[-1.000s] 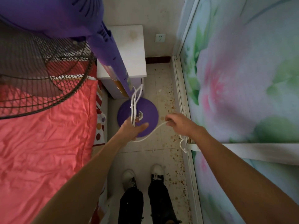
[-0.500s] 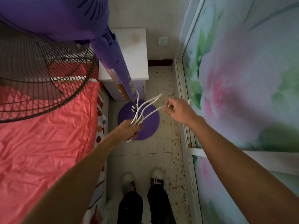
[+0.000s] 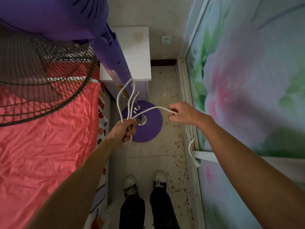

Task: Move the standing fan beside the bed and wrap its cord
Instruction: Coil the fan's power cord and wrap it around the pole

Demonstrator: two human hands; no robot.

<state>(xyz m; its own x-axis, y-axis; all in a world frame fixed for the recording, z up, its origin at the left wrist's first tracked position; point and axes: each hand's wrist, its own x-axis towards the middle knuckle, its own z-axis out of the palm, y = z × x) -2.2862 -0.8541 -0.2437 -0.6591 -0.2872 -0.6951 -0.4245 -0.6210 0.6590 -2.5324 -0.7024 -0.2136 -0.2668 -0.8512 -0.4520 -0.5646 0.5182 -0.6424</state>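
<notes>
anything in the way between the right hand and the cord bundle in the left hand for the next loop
Nothing visible does. The white cord runs freely through open air from the right hand to the loops gripped in the left hand, above the fan's purple base. The fan pole stands behind the loops, not between the hands.

White nightstand [image 3: 137, 52], wall socket [image 3: 166, 40], floral panel [image 3: 247, 80]
</notes>
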